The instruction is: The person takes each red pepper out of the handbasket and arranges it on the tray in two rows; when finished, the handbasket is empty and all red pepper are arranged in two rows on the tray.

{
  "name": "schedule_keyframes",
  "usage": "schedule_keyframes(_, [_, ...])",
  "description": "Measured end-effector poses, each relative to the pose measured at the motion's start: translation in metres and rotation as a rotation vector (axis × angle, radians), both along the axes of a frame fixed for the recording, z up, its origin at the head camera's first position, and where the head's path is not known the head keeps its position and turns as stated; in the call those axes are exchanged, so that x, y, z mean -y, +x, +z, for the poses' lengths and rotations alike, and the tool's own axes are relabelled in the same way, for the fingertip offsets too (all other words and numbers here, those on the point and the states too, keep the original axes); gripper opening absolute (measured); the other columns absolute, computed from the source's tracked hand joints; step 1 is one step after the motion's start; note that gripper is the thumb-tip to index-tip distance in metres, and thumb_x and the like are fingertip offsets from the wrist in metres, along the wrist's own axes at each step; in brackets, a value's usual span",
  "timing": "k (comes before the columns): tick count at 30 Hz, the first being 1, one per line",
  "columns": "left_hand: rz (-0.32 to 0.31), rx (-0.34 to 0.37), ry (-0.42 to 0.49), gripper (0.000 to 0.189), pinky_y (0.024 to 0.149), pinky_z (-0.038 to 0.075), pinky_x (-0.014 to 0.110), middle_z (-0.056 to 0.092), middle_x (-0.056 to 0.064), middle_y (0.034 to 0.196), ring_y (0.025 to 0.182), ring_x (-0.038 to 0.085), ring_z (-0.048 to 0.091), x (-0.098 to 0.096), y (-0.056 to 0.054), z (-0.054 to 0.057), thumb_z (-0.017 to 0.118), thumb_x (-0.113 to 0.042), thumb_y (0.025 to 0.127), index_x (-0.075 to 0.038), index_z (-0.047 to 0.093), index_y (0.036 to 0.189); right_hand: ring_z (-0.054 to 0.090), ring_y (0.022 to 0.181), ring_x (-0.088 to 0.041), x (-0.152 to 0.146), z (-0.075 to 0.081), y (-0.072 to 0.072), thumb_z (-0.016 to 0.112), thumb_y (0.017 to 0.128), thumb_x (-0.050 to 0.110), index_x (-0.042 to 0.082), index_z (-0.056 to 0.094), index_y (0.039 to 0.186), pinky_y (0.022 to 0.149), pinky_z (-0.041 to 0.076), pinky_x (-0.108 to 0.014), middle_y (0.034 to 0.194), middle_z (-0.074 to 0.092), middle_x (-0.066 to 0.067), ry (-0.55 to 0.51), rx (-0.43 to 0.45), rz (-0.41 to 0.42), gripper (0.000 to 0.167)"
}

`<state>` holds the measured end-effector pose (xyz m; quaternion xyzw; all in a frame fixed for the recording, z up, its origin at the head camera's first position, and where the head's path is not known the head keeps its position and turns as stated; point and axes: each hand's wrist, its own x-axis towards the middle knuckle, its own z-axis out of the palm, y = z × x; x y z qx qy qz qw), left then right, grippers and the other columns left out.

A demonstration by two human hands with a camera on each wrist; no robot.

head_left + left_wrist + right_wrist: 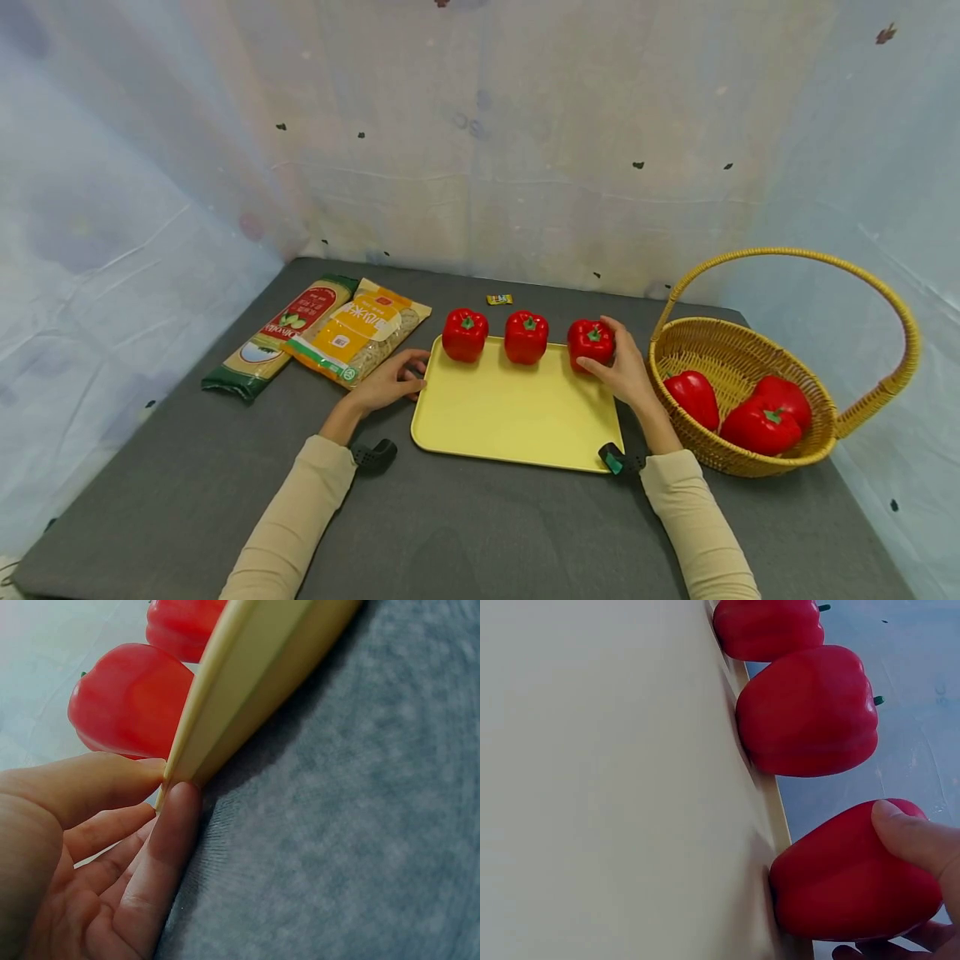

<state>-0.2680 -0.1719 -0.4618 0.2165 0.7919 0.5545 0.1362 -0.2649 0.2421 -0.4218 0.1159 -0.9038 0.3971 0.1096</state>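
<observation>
A yellow tray (517,417) lies on the grey table, with three red bell peppers along its far edge. My right hand (628,371) grips the rightmost bell pepper (587,340), thumb on the near side and fingers round the far side. In the right wrist view this pepper (855,877) stands on the tray's edge strip. The middle pepper (526,337) and the left pepper (464,335) stand upright with green stems up. My left hand (386,383) is at the tray's left edge; in the left wrist view its thumb and fingers (176,825) pinch the rim.
Right of the tray stands a wicker basket (806,458) with a tall handle, holding several red peppers (761,425). On the left lie a yellow grain bag (360,329) and a green-ended noodle pack (281,337). A small yellow wrapper (499,299) lies behind the peppers.
</observation>
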Motion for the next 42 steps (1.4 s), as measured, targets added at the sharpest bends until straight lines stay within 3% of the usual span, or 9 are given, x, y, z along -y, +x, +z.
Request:
schedule_keyframes(13, [0.007, 0.006, -0.005, 0.053, 0.069, 0.054, 0.031, 0.046, 0.021, 0.116, 0.081, 0.021, 0.058, -0.001, 0.003, 0.004, 0.059, -0.006, 0.091, 0.001, 0.036, 0.138, 0.031, 0.129, -0.043, 0.001, 0.000, 0.001, 0.072, 0.083, 0.030, 0.012, 0.016, 0.150, 0.098, 0.034, -0.060, 0.145, 0.025, -0.024, 0.001, -0.005, 0.002, 0.089])
schedule_keyframes(22, [0.020, 0.012, -0.015, 0.053, 0.070, 0.054, 0.033, 0.046, 0.020, 0.117, 0.082, 0.023, 0.058, -0.001, 0.001, 0.003, 0.059, -0.006, 0.090, 0.000, 0.037, 0.138, 0.032, 0.129, -0.040, 0.001, 0.007, 0.003, 0.074, 0.080, 0.028, 0.014, 0.017, 0.150, 0.102, 0.033, -0.055, 0.145, 0.025, -0.022, -0.040, -0.074, 0.010, 0.091])
schedule_keyframes(27, [0.013, 0.010, -0.008, 0.053, 0.070, 0.054, 0.033, 0.046, 0.021, 0.117, 0.082, 0.024, 0.058, -0.001, 0.000, 0.001, 0.060, -0.006, 0.090, 0.000, 0.037, 0.138, 0.029, 0.132, -0.037, 0.001, 0.018, 0.007, 0.076, 0.079, 0.024, 0.011, 0.024, 0.147, 0.105, 0.030, -0.053, 0.146, 0.025, -0.018, -0.073, -0.132, 0.017, 0.087])
schedule_keyframes(36, [0.011, 0.013, -0.006, 0.053, 0.070, 0.054, 0.033, 0.046, 0.021, 0.117, 0.083, 0.024, 0.058, -0.001, 0.002, 0.004, 0.059, -0.006, 0.090, 0.000, 0.037, 0.138, 0.039, 0.125, -0.035, -0.007, 0.049, 0.020, 0.075, 0.077, 0.003, 0.007, 0.041, 0.138, 0.099, 0.036, -0.054, 0.136, 0.038, -0.017, -0.188, -0.319, 0.029, 0.070])
schedule_keyframes(42, [0.005, 0.013, 0.000, 0.053, 0.070, 0.054, 0.032, 0.046, 0.021, 0.116, 0.082, 0.023, 0.058, 0.000, 0.003, 0.004, 0.059, -0.006, 0.091, 0.001, 0.037, 0.138, 0.046, 0.115, -0.020, -0.023, 0.066, 0.030, 0.074, 0.077, 0.001, 0.005, 0.052, 0.129, 0.096, 0.044, -0.032, 0.129, 0.045, -0.010, -0.250, -0.428, 0.015, 0.057])
